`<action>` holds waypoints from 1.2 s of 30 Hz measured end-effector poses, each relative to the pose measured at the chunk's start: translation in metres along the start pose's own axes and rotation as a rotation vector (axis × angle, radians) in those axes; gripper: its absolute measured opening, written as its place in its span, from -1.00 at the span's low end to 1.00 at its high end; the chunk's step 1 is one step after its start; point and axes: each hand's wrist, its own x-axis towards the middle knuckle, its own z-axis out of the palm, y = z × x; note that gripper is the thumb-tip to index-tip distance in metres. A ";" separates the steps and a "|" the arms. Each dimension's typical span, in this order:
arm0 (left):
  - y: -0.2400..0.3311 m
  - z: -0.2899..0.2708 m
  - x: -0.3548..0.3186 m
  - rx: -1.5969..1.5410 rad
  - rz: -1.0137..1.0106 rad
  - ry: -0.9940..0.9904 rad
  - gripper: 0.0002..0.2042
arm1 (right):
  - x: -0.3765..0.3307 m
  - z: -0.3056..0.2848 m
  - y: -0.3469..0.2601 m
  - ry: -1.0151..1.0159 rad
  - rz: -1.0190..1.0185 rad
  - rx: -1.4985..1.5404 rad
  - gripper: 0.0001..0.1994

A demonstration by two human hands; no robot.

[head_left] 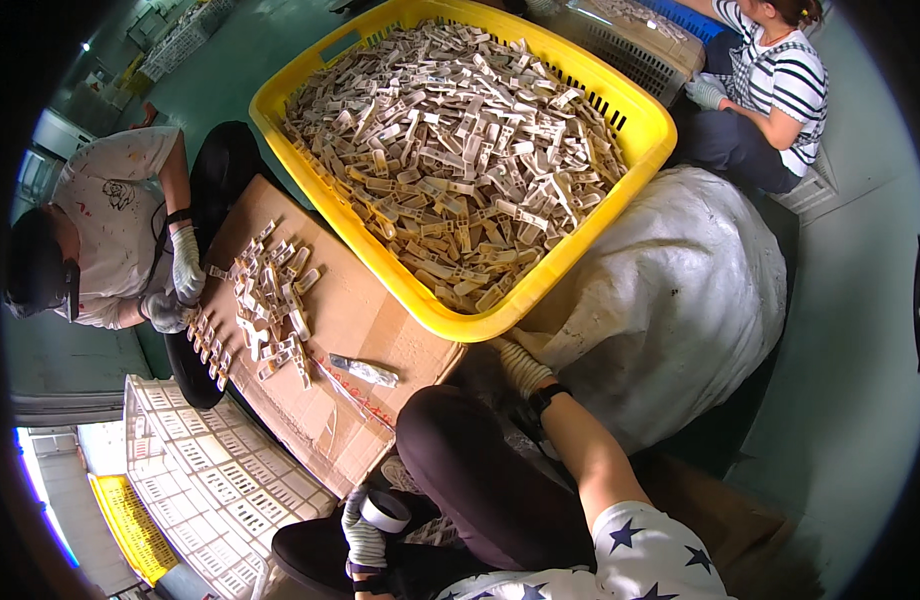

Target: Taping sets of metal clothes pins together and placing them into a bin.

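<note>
Your left hand (365,540), gloved, is closed around a roll of tape (386,511) beside your dark-trousered knee. Your right hand (523,367), also gloved, rests under the yellow crate's (440,318) rim; whether its fingers are closed cannot be told. The crate holds beige plastic clips (450,150). More clips (270,300) lie on cardboard (360,310).

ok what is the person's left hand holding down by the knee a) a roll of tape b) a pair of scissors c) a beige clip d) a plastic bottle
a: the gloved left hand grips a grey ring-shaped roll of tape beside the dark-trousered knee, away from the large yellow plastic crate of beige plastic pieces.
</note>
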 end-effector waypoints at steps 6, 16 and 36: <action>-0.004 0.007 0.002 -0.119 -0.075 -0.016 -0.81 | 0.018 -0.079 0.080 0.039 -0.094 -0.974 -0.06; -0.014 0.005 0.009 -0.116 -0.065 -0.033 -0.85 | -0.065 -0.133 0.083 -0.171 0.372 -1.597 -0.37; -0.017 0.003 0.010 -0.160 -0.018 -0.023 -0.80 | -0.035 -0.068 0.095 0.175 0.214 -1.370 -0.66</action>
